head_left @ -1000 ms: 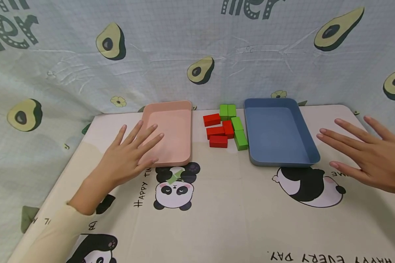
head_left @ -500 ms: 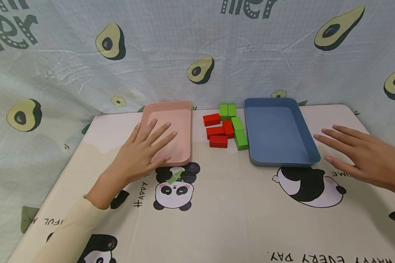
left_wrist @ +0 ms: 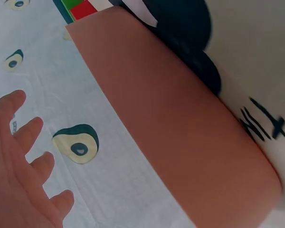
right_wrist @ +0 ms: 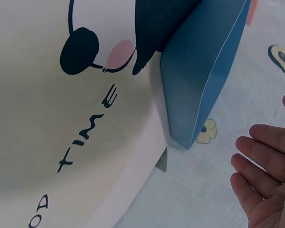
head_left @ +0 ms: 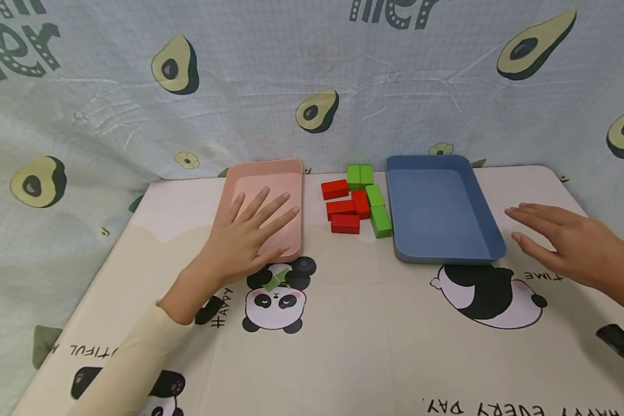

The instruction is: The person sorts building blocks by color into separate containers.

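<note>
My left hand (head_left: 244, 240) hovers over the left side of the pink tray (head_left: 286, 179), fingers spread and holding nothing. In the left wrist view the tray's outer wall (left_wrist: 166, 109) fills the middle, with the fingers (left_wrist: 40, 166) apart from it. To the right of the blue tray (head_left: 442, 202) my right hand (head_left: 577, 245) is held in the air, fingers extended, with nothing in it. The right wrist view shows the blue tray's side (right_wrist: 194, 71) apart from that hand. Several red blocks (head_left: 345, 224) and green blocks (head_left: 381, 221) lie between the two trays.
A light tablecloth (head_left: 343, 335) with panda prints and lettering covers the table. Behind it hangs a pale curtain (head_left: 249, 69) with avocado prints. Both trays stand near the table's back edge, with the green blocks close to the blue tray's left wall.
My left hand has moved right, further over the pink tray. My right hand's fingers have drawn closer together. The trays and blocks have stayed where they were.
</note>
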`<action>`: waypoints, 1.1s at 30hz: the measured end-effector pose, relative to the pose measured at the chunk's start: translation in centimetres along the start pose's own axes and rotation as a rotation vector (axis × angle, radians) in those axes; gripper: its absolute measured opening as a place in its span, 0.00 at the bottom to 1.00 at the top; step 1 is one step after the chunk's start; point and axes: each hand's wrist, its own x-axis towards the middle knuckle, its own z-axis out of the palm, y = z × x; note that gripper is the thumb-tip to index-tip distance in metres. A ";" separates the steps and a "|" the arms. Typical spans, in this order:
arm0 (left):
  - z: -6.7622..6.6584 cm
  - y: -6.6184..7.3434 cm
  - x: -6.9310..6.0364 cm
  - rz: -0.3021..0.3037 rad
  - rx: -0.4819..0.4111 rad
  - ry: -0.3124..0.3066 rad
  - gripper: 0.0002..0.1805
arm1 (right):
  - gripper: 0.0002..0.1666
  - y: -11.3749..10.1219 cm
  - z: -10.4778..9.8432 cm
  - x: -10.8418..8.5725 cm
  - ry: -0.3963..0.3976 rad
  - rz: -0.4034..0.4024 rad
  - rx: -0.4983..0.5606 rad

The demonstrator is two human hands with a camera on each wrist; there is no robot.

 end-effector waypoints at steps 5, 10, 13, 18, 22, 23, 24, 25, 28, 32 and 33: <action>0.1 0.7 0.8 0.005 -0.026 -0.013 0.37 | 0.26 -0.1 0.2 0.5 0.003 0.040 0.034; 0.2 1.4 1.6 0.013 -0.094 0.024 0.37 | 0.24 0.3 0.4 1.1 -0.009 0.063 0.070; 0.2 1.8 2.2 0.017 -0.156 0.055 0.36 | 0.22 0.7 0.7 1.4 -0.028 0.078 0.072; 0.3 2.7 3.2 0.013 -0.264 0.104 0.36 | 0.24 0.9 1.1 2.0 -0.103 0.164 0.117; 0.4 3.5 3.9 0.000 -0.353 0.143 0.35 | 0.25 1.2 1.6 2.4 -0.154 0.230 0.183; 0.4 3.7 4.1 -0.007 -0.379 0.145 0.35 | 0.25 1.3 1.7 2.4 -0.159 0.237 0.194; 0.4 3.9 4.3 -0.016 -0.404 0.143 0.36 | 0.25 1.5 1.8 2.5 -0.159 0.243 0.198; 0.5 4.1 4.5 -0.026 -0.426 0.140 0.36 | 0.24 1.6 1.9 2.5 -0.155 0.250 0.205; 0.5 4.7 5.1 -0.056 -0.500 0.130 0.36 | 0.24 2.1 2.3 2.7 -0.149 0.267 0.224; 0.8 5.4 5.8 -0.076 -0.606 0.136 0.36 | 0.25 2.6 2.9 2.9 -0.154 0.286 0.272; 0.9 5.6 6.0 -0.081 -0.636 0.138 0.36 | 0.25 2.7 3.0 2.9 -0.152 0.284 0.278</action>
